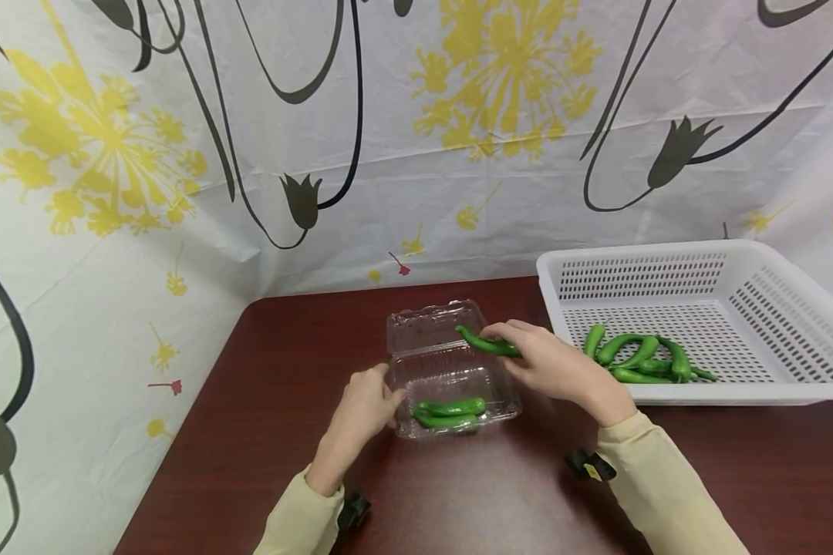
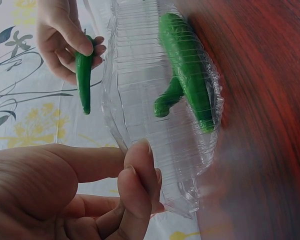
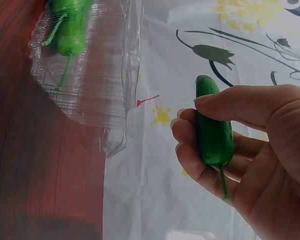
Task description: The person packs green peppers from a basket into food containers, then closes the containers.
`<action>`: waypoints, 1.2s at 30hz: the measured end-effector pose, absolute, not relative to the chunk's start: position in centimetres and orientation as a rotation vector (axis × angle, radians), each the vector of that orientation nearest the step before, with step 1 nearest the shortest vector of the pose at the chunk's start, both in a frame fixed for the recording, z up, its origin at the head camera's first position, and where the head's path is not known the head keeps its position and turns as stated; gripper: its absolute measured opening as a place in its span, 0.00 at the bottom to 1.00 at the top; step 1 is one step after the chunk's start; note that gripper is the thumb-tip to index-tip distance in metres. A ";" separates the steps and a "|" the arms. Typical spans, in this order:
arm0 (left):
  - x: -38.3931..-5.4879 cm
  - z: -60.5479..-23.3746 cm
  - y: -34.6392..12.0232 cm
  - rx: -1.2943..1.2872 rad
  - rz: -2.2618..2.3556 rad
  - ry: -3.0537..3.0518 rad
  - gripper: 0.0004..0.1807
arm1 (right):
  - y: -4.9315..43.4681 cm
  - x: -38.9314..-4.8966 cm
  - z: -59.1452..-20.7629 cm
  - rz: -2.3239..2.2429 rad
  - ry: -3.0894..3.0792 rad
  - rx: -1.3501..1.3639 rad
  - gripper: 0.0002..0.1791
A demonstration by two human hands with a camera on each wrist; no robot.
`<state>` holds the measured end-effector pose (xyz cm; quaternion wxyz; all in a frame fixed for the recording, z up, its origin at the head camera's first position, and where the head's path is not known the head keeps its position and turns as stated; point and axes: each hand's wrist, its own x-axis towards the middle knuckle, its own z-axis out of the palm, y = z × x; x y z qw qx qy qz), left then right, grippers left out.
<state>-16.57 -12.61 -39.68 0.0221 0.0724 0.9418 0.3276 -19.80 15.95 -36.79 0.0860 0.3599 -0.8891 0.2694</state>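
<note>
Right fingers (image 3: 187, 132) around green pepper (image 3: 216, 140)

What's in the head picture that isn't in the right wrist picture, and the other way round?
Only the head view shows the left hand, the cream fabric sleeves and the heaped green peppers inside the white slotted plastic basket.

Only the right wrist view shows the thin green stem of the long green pepper being held.

Both show that pepper in the right hand, two green peppers in the clear plastic container, the dark red wooden table and the white flowered cloth.
</note>
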 end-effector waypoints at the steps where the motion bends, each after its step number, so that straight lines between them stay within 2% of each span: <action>1: -16.6 -39.7 -12.6 0.225 1.014 2.917 0.32 | 15.9 -19.8 -36.8 0.810 -2.650 1.076 0.20; 36: -16.6 -39.7 -12.7 0.222 1.009 2.911 0.32 | 13.5 -19.5 -38.4 0.837 -2.727 1.167 0.13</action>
